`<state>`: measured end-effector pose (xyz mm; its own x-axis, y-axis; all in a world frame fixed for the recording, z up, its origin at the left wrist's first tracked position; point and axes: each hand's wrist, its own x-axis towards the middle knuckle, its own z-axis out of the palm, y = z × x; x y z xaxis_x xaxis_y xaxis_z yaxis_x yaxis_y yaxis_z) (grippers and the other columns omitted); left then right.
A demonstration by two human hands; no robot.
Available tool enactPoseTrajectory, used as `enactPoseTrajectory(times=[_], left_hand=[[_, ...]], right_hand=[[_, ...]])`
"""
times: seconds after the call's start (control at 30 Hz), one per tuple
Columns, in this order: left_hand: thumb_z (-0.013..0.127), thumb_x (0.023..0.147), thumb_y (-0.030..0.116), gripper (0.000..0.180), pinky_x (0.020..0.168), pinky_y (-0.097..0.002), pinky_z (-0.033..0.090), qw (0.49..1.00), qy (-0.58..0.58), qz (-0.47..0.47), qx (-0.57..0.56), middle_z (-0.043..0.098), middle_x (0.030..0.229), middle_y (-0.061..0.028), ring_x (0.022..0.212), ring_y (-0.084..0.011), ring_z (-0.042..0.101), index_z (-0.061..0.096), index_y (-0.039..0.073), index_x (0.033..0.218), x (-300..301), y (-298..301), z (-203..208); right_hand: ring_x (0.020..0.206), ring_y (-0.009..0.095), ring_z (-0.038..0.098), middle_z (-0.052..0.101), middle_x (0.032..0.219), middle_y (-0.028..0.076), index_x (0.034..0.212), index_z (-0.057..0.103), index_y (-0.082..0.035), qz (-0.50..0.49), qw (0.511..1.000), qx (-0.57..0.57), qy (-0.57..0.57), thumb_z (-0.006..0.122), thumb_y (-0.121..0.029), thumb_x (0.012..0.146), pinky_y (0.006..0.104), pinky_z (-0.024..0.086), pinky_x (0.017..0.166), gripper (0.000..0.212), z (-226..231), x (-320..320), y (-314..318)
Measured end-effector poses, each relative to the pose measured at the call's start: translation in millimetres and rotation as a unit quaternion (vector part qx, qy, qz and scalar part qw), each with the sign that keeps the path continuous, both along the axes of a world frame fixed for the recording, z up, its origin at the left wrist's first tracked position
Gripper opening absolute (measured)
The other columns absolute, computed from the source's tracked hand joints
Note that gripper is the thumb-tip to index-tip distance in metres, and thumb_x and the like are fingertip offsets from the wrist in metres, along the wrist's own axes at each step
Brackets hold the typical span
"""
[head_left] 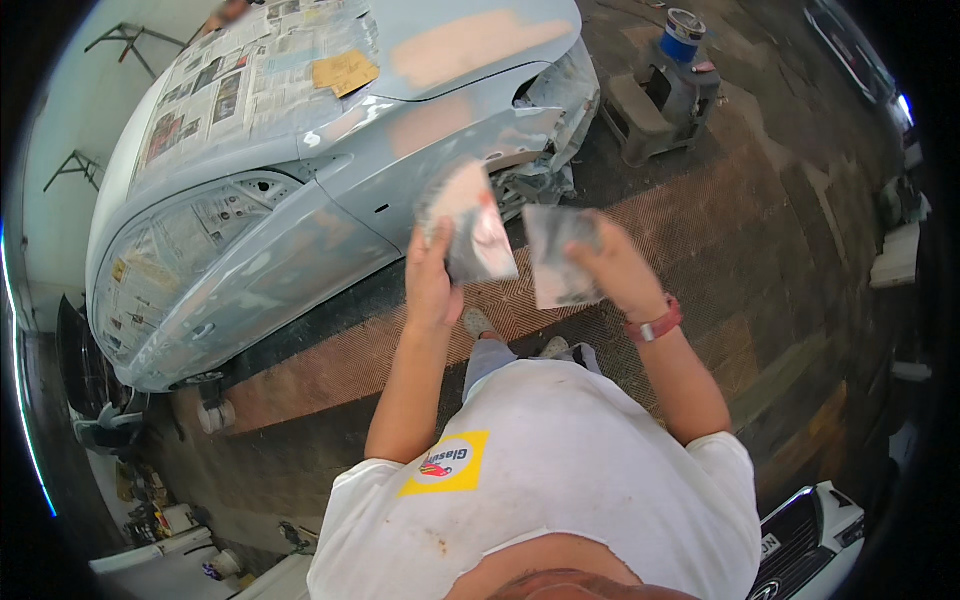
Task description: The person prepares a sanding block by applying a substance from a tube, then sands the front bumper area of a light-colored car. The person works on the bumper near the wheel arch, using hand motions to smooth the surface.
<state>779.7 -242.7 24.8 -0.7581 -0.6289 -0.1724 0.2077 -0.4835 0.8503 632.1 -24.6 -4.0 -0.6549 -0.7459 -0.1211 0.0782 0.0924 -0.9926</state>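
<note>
The left hand [434, 285] is closed, thumb over fingers, on a glossy pale piece [470, 225] with pink and red patches. At its three o'clock, the right hand [622, 272] pinches a greyish filmy piece [552, 245], just apart from the other; motion blur means I can't tell whether either is a pouch or a sheet. From the hands, a blue-and-white can [683, 36] stands at one o'clock on a grey stool [664, 108], its contents hidden from me. At ten o'clock, printed newspaper [225, 95] covers part of a grey-primed car body [350, 215]. At seven o'clock, the white shirt [590, 440] bears a yellow patch [445, 463] with dark lettering and a red emblem.
</note>
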Motion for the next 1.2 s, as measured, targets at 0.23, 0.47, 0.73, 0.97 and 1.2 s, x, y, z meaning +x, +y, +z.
enactPoseTrajectory(times=[0.23, 0.47, 0.73, 0.97, 1.2], left_hand=[[0.064, 0.106, 0.024, 0.048, 0.1, -0.035, 0.057, 0.98, 0.024, -0.13, 0.145, 0.067, 0.134, -0.0095, 0.117, -0.0173, 0.067, 0.052, 0.002, 0.148, 6.1, 5.3, 1.7], [0.058, 0.112, 0.033, 0.05, 0.109, -0.0334, 0.047, 0.978, -0.053, -0.137, -0.148, 0.061, 0.141, -0.0071, 0.127, -0.0149, 0.057, 0.047, 0.005, 0.152, 5.7, 13.5, 13.2], [0.056, 0.111, 0.019, 0.041, 0.103, -0.0338, 0.05, 0.961, -0.029, 0.14, -0.236, 0.067, 0.13, -0.0112, 0.114, -0.0182, 0.064, 0.048, 0.0, 0.146, 11.4, 0.3, -34.7], [0.06, 0.109, 0.018, 0.039, 0.103, -0.0367, 0.053, 0.999, -0.001, 0.025, -0.037, 0.066, 0.132, -0.0109, 0.12, -0.0192, 0.064, 0.052, 0.002, 0.143, 11.5, -7.6, -33.9], [0.062, 0.108, 0.02, 0.042, 0.105, -0.0367, 0.051, 0.996, -0.038, 0.023, -0.073, 0.066, 0.135, -0.0111, 0.12, -0.0192, 0.063, 0.052, 0.002, 0.146, 6.8, 12.1, -20.6]], right_hand=[[0.118, 0.017, 0.067, 0.069, 0.129, 0.008, 0.133, 0.058, -0.002, 0.053, 0.963, -0.13, -0.231, 0.071, 0.0, 0.095, 0.0361, 0.057, 0.098, 0.04, -6.6, -12.3, 6.2], [0.126, 0.033, 0.06, 0.066, 0.126, 0.012, 0.134, 0.065, -0.017, -0.056, 0.932, 0.024, 0.357, 0.06, 0.007, 0.086, 0.0429, 0.045, 0.108, 0.054, 65.3, 1.6, -21.4], [0.145, 0.029, 0.047, 0.056, 0.146, 0.008, 0.131, 0.07, -0.025, 0.121, 0.79, 0.122, 0.588, 0.065, 0.0, 0.081, 0.0697, 0.018, 0.124, 0.057, 24.4, 54.1, -21.5], [0.15, 0.042, 0.039, 0.044, 0.157, 0.018, 0.136, 0.064, -0.021, 0.153, 0.872, -0.089, 0.457, 0.063, -0.003, 0.089, 0.0618, 0.034, 0.122, 0.051, 48.5, 70.7, -31.2], [0.143, 0.047, 0.046, 0.049, 0.152, 0.019, 0.146, 0.055, -0.02, 0.025, 0.782, 0.178, 0.597, 0.058, 0.006, 0.086, 0.0587, 0.041, 0.115, 0.066, 27.7, 4.1, -23.6]])
